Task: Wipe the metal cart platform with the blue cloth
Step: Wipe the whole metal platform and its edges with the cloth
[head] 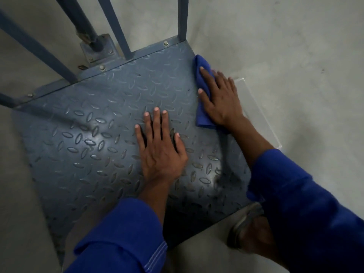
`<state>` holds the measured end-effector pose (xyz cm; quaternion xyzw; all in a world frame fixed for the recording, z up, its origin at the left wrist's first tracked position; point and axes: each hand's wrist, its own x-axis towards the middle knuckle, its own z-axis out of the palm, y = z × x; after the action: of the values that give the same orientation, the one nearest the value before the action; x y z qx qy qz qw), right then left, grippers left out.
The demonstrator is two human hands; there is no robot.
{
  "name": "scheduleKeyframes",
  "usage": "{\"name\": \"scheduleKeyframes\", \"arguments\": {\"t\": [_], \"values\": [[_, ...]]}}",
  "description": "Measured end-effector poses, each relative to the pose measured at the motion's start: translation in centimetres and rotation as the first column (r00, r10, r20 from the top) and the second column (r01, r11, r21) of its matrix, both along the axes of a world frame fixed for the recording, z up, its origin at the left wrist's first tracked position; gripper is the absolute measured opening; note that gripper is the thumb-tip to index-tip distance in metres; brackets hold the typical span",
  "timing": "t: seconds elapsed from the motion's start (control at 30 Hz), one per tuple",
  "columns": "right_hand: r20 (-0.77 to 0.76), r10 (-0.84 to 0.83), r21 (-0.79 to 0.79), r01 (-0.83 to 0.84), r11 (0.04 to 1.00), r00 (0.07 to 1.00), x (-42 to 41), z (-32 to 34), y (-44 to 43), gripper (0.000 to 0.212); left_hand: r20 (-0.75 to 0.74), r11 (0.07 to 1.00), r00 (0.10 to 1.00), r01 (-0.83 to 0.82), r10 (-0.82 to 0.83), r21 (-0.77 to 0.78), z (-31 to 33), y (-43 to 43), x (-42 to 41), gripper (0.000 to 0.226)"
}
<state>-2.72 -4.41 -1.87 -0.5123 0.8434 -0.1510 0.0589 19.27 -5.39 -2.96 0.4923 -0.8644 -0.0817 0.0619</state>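
The metal cart platform (94, 134) is a blue-grey diamond-tread plate lying low over the floor. A folded blue cloth (201, 64) lies along its right edge near the far right corner. My right hand (220, 97) presses flat on the cloth, fingers spread and pointing to the far side. My left hand (159, 144) rests palm-down on the bare plate at the middle, fingers apart, holding nothing. Both arms wear blue sleeves.
Blue upright bars (182, 16) of the cart's handle frame rise from the far edge, with a bolted post base (98, 46) behind it. A clear plastic sheet (256, 111) lies on the grey floor right of the platform. My sandalled foot (250, 231) stands at the near right corner.
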Motion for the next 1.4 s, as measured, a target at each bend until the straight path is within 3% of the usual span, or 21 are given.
{"name": "scheduleKeyframes", "arguments": {"t": [0.07,0.17,0.27,0.33,0.43,0.5,0.57,0.63,0.7,0.73,0.8,0.83,0.9,0.97,1.0,1.03,1.1,1.13,1.27,1.33,1.4], "values": [[-0.07,0.05,-0.021,-0.051,0.998,0.996,0.7,0.0,-0.7,0.067,0.0,1.0,1.0,0.0,0.0,-0.005,-0.1,-0.1,-0.1,0.072],[-0.241,0.339,-0.017,-0.353,0.936,0.909,0.5,-0.2,0.0,0.06,0.011,1.0,1.0,-0.002,0.002,-0.011,-0.3,-0.1,-0.1,0.073],[-0.254,0.514,0.011,-0.529,0.848,0.819,-1.4,-0.2,-0.4,0.06,0.03,1.0,1.0,0.008,-0.008,-0.015,-0.4,-0.1,0.0,0.074],[-0.185,0.448,-0.069,-0.466,0.882,0.875,-2.4,-0.7,-1.6,0.059,0.043,1.0,0.999,0.011,-0.011,-0.015,-0.5,-0.2,0.0,0.075],[-0.026,0.203,-0.185,-0.204,0.961,0.979,-1.8,-1.2,-2.9,0.057,0.048,1.0,0.999,0.014,-0.014,-0.005,-0.4,-0.3,-0.1,0.076],[-0.096,0.218,-0.138,-0.23,0.963,0.971,-0.5,-1.1,-2.8,0.06,0.054,1.0,0.998,0.018,-0.018,0.0,-0.4,-0.3,-0.2,0.076],[-0.179,0.422,-0.067,-0.439,0.896,0.889,1.1,-0.4,-2.0,0.062,0.06,1.0,0.998,0.017,-0.017,0.005,-0.3,-0.3,-0.2,0.075],[-0.18,0.629,0.003,-0.639,0.769,0.756,1.8,-0.2,-1.4,0.062,0.059,1.0,0.998,0.018,-0.018,0.006,-0.4,-0.3,-0.1,0.076],[-0.203,0.689,0.029,-0.699,0.714,0.695,0.6,-0.3,-2.3,0.062,0.053,1.0,0.998,0.018,-0.018,0.007,-0.4,-0.3,-0.1,0.076],[-0.215,0.642,0.015,-0.655,0.755,0.736,-0.3,-0.4,-3.1,0.061,0.049,1.0,0.999,0.019,-0.019,0.009,-0.3,-0.3,-0.1,0.076],[-0.192,0.385,-0.055,-0.402,0.914,0.903,-1.2,-0.2,-4.9,0.061,0.039,1.0,0.999,0.019,-0.019,0.007,-0.3,-0.3,0.0,0.076],[-0.181,0.281,-0.065,-0.297,0.953,0.942,-0.7,-0.1,-5.9,0.062,0.035,1.0,0.999,0.017,-0.017,0.006,-0.3,-0.3,0.0,0.076],[-0.185,0.366,0.012,-0.37,0.929,0.912,1.3,0.2,-7.6,0.065,0.029,1.0,0.999,0.017,-0.017,0.009,-0.3,-0.3,0.0,0.076],[-0.188,0.599,0.068,-0.598,0.799,0.779,2.3,0.1,-8.3,0.064,0.03,1.0,0.999,0.022,-0.022,0.009,-0.4,-0.3,0.0,0.076],[-0.19,0.626,0.062,-0.627,0.777,0.757,1.9,0.1,-8.8,0.063,0.034,1.0,0.999,0.021,-0.022,0.008,-0.4,-0.3,0.0,0.077],[-0.193,0.562,0.028,-0.568,0.822,0.804,1.1,0.0,-9.3,0.063,0.035,1.0,0.999,0.02,-0.021,0.006,-0.4,-0.3,0.0,0.077],[-0.156,0.264,-0.065,-0.277,0.959,0.952,0.6,-0.1,-9.7,0.063,0.03,1.0,0.999,0.017,-0.017,-0.001,-0.3,-0.2,0.0,0.077],[-0.137,0.179,-0.064,-0.19,0.98,0.974,1.3,-0.1,-9.8,0.065,0.032,1.0,0.999,0.017,-0.017,-0.004,-0.2,-0.2,0.0,0.077],[-0.135,0.301,-0.095,-0.315,0.945,0.944,5.8,-0.7,-7.1,0.059,0.027,1.0,1.0,0.016,-0.016,0.006,-0.3,-0.3,0.1,0.077],[-0.124,0.089,-0.192,-0.112,0.975,0.988,6.4,-1.5,-3.3,0.053,0.038,1.0,0.999,0.018,-0.018,0.01,-0.3,-0.4,0.0,0.078],[-0.105,-0.194,-0.186,0.173,0.967,0.975,7.4,-1.5,1.6,0.053,0.043,1.0,0.999,0.018,-0.019,0.018,-0.3,-0.3,0.0,0.078]]}}
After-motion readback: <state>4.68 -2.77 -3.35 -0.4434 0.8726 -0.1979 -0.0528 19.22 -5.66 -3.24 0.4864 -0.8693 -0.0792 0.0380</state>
